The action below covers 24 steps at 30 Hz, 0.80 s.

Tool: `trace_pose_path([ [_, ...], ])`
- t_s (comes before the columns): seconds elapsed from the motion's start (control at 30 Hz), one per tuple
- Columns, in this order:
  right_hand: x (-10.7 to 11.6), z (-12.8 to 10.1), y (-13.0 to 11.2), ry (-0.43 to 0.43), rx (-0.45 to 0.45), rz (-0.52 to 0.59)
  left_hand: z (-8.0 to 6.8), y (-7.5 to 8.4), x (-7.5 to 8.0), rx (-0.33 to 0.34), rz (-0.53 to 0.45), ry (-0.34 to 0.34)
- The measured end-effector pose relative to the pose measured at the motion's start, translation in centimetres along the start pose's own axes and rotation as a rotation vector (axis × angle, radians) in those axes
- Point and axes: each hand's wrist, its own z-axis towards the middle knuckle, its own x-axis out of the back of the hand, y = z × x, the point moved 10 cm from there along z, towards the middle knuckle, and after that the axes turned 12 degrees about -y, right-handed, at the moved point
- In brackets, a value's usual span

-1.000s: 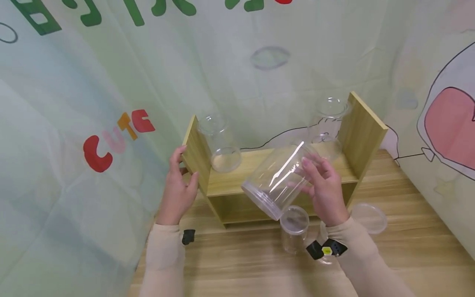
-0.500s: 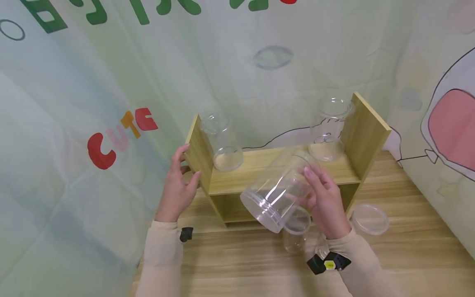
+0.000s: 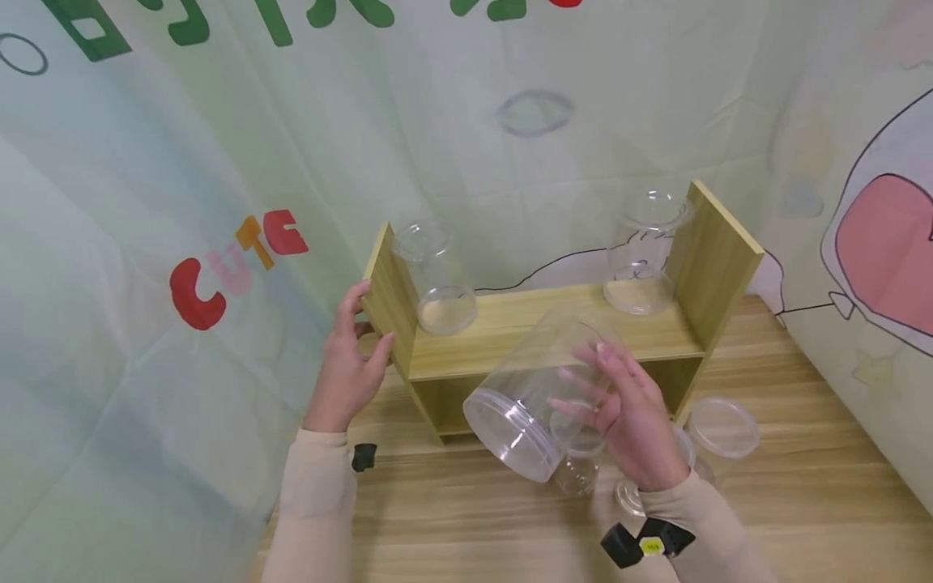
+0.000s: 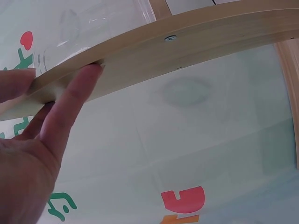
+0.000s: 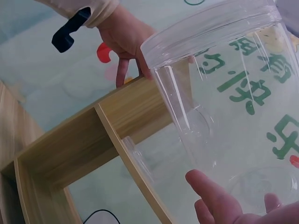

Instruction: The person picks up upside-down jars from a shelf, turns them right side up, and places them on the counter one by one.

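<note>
My right hand [image 3: 627, 413] holds a large clear plastic jar [image 3: 528, 397] tilted on its side in front of the wooden shelf [image 3: 510, 340], its open mouth toward me and to the left. The right wrist view shows the jar [image 5: 224, 102] close up with my fingers [image 5: 210, 191] curled under its base. My left hand [image 3: 350, 364] grips the shelf's left side panel [image 3: 386, 300]; in the left wrist view my fingers [image 4: 70, 102] pinch the panel edge [image 4: 163, 51]. Two smaller clear jars stand on the shelf top, one at the left [image 3: 437, 279] and one at the right [image 3: 641, 255].
A small clear jar [image 3: 576, 465] stands on the wooden table [image 3: 802, 502] under the held jar. Clear lids [image 3: 722, 427] lie by the shelf's right foot. A printed green curtain [image 3: 182, 243] hangs close behind and to the left, and more printed curtain is on the right.
My right hand has lowered the large jar toward me and to the left, away from the shelf top. The left hand has kept its grip on the side panel.
</note>
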Motion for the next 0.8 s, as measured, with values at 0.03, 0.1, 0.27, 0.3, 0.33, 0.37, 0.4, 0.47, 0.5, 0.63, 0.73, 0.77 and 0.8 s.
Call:
trace_pose_path([
  [0.03,0.0,-0.1,0.1,0.003,-0.004,0.004,0.0,0.0,0.0,0.001,0.001,0.000],
  [0.1,0.0,-0.2,0.5,0.008,-0.012,0.012,0.1,0.0,0.0,0.006,0.005,0.001],
  [0.27,0.0,-0.5,1.1,0.009,-0.020,0.050,0.0,0.2,0.1,0.015,0.020,0.018],
  [0.3,0.0,-0.6,1.3,0.007,-0.023,0.066,0.0,0.3,0.1,0.015,0.021,0.023],
  [0.33,0.0,-0.6,1.5,0.005,-0.028,0.083,-0.1,0.3,0.1,0.015,0.023,0.028],
  [0.37,-0.1,-0.7,1.6,0.001,-0.034,0.097,-0.1,0.3,0.1,0.014,0.019,0.032],
  [0.4,-0.1,-0.7,1.8,0.001,-0.040,0.111,-0.2,0.2,0.1,0.014,0.013,0.037],
  [0.47,-0.1,-0.7,2.2,0.001,-0.056,0.129,-0.4,0.1,0.1,0.012,-0.006,0.048],
  [0.5,-0.1,-0.7,2.3,0.002,-0.065,0.131,-0.5,0.0,0.1,0.010,-0.013,0.054],
  [0.63,0.2,-0.9,2.9,0.023,-0.096,0.119,-0.8,-0.2,-0.1,-0.008,-0.037,0.081],
  [0.73,0.3,-1.0,3.3,0.036,-0.119,0.120,-1.0,-0.4,-0.3,-0.004,-0.043,0.096],
  [0.77,0.3,-1.0,3.4,0.040,-0.125,0.124,-1.2,-0.5,-0.3,0.003,-0.044,0.099],
  [0.8,0.4,-1.0,3.5,0.042,-0.132,0.127,-1.3,-0.6,-0.4,0.010,-0.044,0.100],
])
